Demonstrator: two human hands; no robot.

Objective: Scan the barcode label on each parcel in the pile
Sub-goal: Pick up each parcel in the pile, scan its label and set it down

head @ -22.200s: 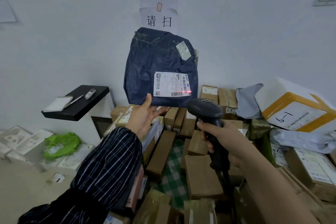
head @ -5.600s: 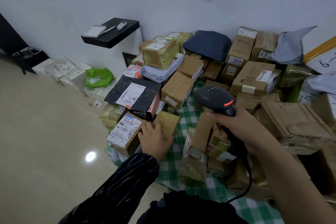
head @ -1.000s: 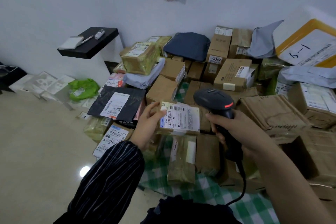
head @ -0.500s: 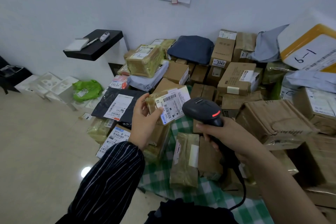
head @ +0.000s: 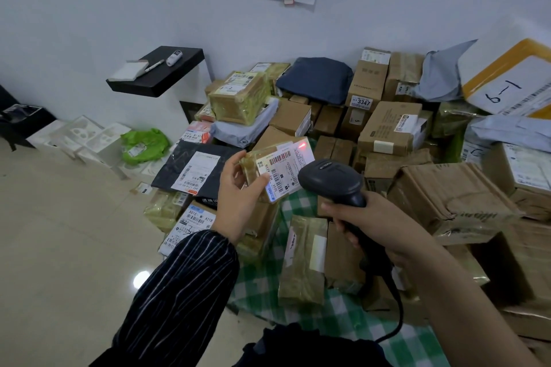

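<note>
My left hand (head: 238, 197) grips a small tape-wrapped parcel (head: 253, 167) above the pile, its white barcode label (head: 284, 168) tilted toward the scanner. A red scan dot glows on the label's upper right corner. My right hand (head: 372, 223) grips the handle of a black corded barcode scanner (head: 329, 180), whose head points at the label from just to its right. Under both hands lies the pile of brown boxes and mailer bags on a green checked cloth (head: 301, 202).
A black wall shelf (head: 158, 74) at upper left carries a pad, pen and small device. A black labelled parcel (head: 190, 170) and a green bag (head: 144, 144) lie left of the pile. A large crumpled carton (head: 453, 202) sits right. Bare tiled floor lies to the left.
My left hand has turned the small parcel so its label faces the scanner more squarely. The scanner has come closer, and a red dot now shows on the label.
</note>
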